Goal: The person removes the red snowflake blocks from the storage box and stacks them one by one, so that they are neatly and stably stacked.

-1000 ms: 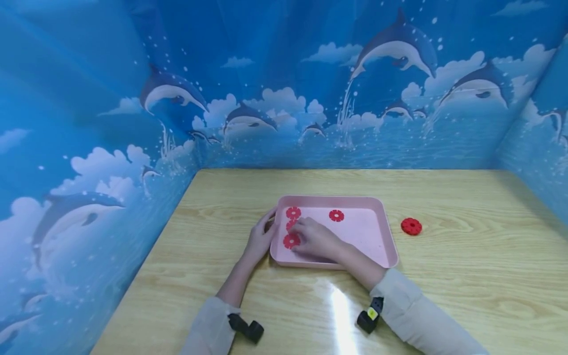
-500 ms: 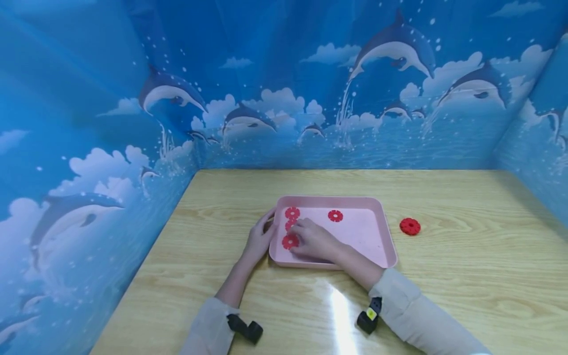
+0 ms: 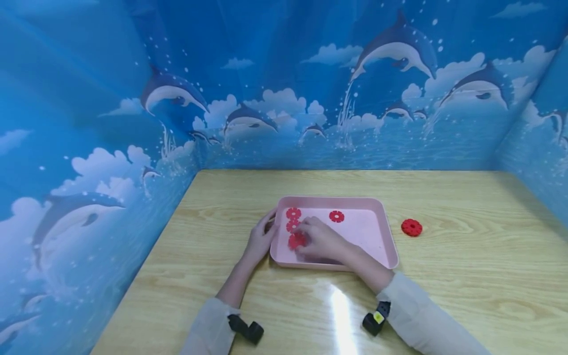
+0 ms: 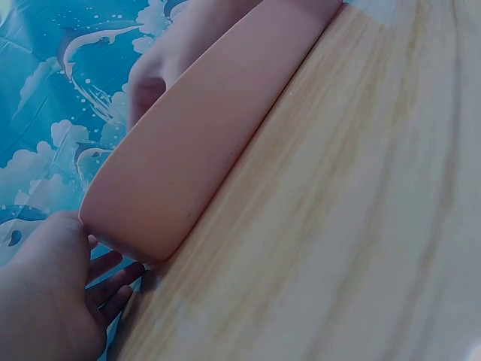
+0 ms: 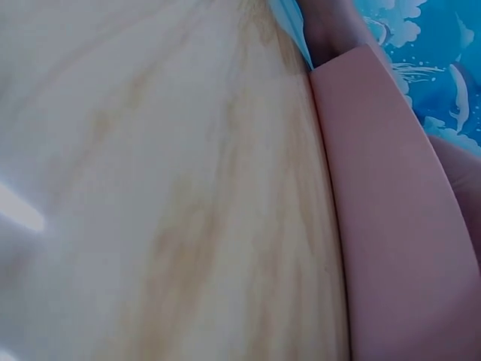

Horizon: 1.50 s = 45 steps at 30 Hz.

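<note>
A shallow pink tray point(image 3: 377, 236) sits on the table with several red notched plastic discs inside. My right hand point(image 3: 326, 241) reaches over the tray's near side and pinches a red notched disc point(image 3: 297, 241) between thumb and fingers at the left. Two more discs, a middle one point(image 3: 292, 226) and a far one point(image 3: 293, 213), line up behind it along the left wall. Another disc point(image 3: 337, 216) lies near the back wall. My left hand point(image 3: 261, 239) rests against the tray's left side, fingers fairly straight along the outer wall and thumb at the rim.
A red disc pile point(image 3: 411, 227) lies on the wooden table point(image 3: 466, 276) right of the tray. Blue dolphin-print curtains point(image 3: 284, 133) close off the back and sides. In both wrist views the tray's outer wall point(image 4: 173, 165) hides the discs.
My right hand has shifted slightly right, drawing the near disc with it, away from the left wall. The middle disc is now more exposed. My left hand stays put.
</note>
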Tool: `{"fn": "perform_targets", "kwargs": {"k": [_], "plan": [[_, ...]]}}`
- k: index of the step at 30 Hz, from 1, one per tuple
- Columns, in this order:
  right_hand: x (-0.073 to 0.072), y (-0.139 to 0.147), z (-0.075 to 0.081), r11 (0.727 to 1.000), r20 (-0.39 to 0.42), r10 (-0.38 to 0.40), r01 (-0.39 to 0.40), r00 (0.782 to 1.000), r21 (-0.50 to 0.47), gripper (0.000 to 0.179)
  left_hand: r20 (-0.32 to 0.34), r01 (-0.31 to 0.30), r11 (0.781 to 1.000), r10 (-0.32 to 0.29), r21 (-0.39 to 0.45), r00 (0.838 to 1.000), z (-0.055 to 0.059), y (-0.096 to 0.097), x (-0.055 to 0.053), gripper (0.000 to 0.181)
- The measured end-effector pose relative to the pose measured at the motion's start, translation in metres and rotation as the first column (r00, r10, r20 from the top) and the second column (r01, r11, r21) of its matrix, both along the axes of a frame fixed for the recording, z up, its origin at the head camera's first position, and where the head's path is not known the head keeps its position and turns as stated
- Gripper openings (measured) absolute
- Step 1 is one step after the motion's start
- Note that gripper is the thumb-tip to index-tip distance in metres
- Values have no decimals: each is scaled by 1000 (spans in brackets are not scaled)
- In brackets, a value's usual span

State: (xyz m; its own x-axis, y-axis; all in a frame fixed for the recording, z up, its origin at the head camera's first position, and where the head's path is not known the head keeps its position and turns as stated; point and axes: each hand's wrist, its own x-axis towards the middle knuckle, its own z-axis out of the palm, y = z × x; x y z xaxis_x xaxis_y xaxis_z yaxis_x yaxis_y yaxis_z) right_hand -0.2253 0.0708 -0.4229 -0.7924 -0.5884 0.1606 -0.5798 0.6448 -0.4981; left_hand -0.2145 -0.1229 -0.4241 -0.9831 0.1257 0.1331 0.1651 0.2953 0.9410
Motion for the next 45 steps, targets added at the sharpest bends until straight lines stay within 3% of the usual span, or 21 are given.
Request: {"fn": "perform_targets", "kwargs": {"k": [3,10,14,20,26,28,30,37,43,45], "plan": [[3,8,4,999,4,-19,19,1000,-28,41,-10,-1,1000,1,-15,1000,3,2,2,43],[7,32,13,996,-24,-13,11,1000,-84,41,4,-17,1000,17,5,1000,-28,-4,-16,45],[10,45,17,997,-61,-10,5,998,-74,40,0,-36,999,36,-10,999,-34,-4,-19,44],[14,62,21,998,-115,-18,11,993,-60,42,18,-24,1000,24,10,1000,-28,-5,-16,44],[18,77,23,997,-138,-57,49,989,-62,41,12,-11,1000,11,3,1000,-1,0,0,44],[20,82,24,996,-134,-73,64,988,-67,41,11,-13,1000,13,-7,1000,1,1,1,44],[21,88,25,994,-118,-89,81,989,-73,42,13,-15,1000,15,-2,1000,-2,1,-1,44],[24,106,33,987,-69,-132,124,989,-106,40,13,-37,999,37,-12,999,-31,-4,-16,44],[28,126,39,976,-81,-201,192,976,-98,41,18,-37,999,37,-7,999,-26,-3,-14,44],[29,133,41,973,-92,-215,205,972,-103,41,13,-41,999,41,-12,999,-30,-3,-16,44]]}}
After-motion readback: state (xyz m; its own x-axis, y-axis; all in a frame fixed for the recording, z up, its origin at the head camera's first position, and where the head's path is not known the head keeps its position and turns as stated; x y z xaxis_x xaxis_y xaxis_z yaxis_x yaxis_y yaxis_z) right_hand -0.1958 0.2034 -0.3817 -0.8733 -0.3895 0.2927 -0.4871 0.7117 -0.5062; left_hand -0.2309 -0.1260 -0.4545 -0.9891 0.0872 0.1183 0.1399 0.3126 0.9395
